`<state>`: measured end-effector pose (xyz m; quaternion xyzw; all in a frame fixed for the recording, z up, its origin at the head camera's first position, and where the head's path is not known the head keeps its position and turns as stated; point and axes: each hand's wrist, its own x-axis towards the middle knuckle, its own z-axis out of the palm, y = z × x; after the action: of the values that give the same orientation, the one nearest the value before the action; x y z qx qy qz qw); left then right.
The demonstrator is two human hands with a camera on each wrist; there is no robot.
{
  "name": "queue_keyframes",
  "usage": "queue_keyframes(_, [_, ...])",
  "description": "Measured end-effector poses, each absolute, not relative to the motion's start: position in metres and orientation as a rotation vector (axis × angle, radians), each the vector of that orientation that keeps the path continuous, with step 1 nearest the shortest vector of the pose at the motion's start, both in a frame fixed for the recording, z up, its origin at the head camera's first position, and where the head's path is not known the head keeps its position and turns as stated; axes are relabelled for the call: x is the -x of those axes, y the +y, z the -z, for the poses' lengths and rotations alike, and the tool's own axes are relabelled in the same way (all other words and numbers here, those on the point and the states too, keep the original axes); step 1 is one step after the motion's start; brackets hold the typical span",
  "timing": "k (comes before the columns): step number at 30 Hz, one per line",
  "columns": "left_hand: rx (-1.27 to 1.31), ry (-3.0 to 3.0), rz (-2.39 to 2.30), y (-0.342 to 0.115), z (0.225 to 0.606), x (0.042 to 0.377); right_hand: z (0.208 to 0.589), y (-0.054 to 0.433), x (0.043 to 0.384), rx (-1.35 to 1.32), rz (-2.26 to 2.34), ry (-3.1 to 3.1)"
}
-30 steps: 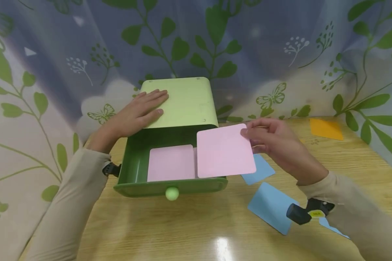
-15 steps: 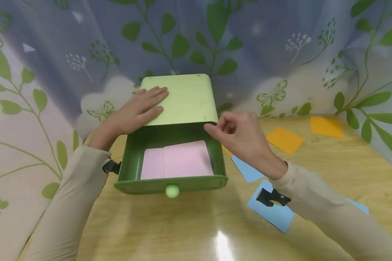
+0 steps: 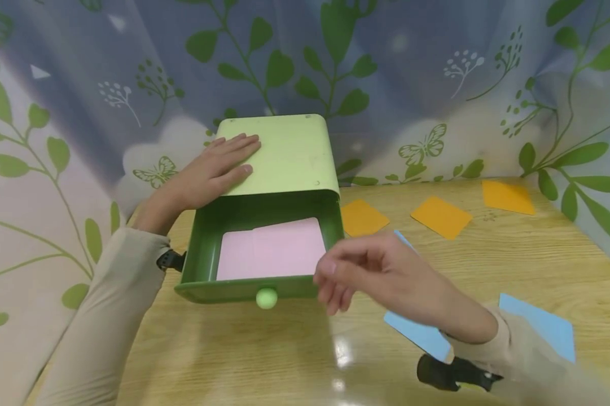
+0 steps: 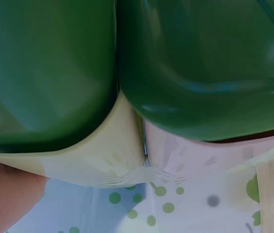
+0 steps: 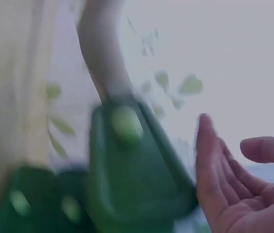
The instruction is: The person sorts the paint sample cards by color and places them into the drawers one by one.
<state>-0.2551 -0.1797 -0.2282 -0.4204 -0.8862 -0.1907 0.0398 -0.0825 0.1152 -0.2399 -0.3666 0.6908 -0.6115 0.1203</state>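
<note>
A light green cabinet (image 3: 289,158) stands on the wooden table with its dark green drawer (image 3: 210,290) pulled out. Overlapping pink cards (image 3: 289,248) lie inside the drawer. My left hand (image 3: 198,177) rests flat on the cabinet's top, near its left edge. At the drawer's front right corner is my right hand (image 3: 381,276), which holds nothing; its fingers are loosely bent and overlap that corner. The right wrist view shows the drawer front (image 5: 132,184) with its round pale green knob (image 5: 127,124), beside the fingers of my right hand (image 5: 243,194).
Orange cards (image 3: 442,217) lie in a row on the table right of the cabinet. Blue cards (image 3: 538,324) lie nearer, partly under my right arm. More knobbed drawer fronts (image 5: 44,204) show in the right wrist view. A leaf-patterned curtain (image 3: 386,84) hangs behind.
My right hand let a pink card go into the drawer, where it now overlaps another. Then the hand drew back toward the drawer's front right corner. The left hand stayed put.
</note>
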Motion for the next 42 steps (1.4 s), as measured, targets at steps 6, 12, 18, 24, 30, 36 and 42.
queue_keyframes(6, [1.285,-2.712,0.579,-0.180,0.227,0.255,0.272,0.095,0.060,1.030,1.736,1.677])
queue_keyframes(12, [1.290,-2.715,0.596,-0.179,0.228,0.254,0.292,0.086,0.063,0.903,1.692,1.558])
queue_keyframes(18, [1.291,-2.708,0.589,-0.180,0.229,0.254,0.301,0.080,0.073,0.842,1.649,1.415])
queue_keyframes(24, [1.294,-2.705,0.569,-0.180,0.228,0.254,0.302,0.074,0.078,0.780,1.769,1.284])
queue_keyframes(30, [1.304,-2.713,0.577,-0.180,0.226,0.255,0.296,0.071,0.080,0.799,1.799,1.256])
queue_keyframes(36, [1.313,-2.732,0.594,-0.181,0.224,0.257,0.290,0.067,0.091,0.792,1.790,1.290])
queue_keyframes(42, [1.314,-2.737,0.605,-0.181,0.225,0.257,0.290,0.066,0.102,0.786,1.824,1.331])
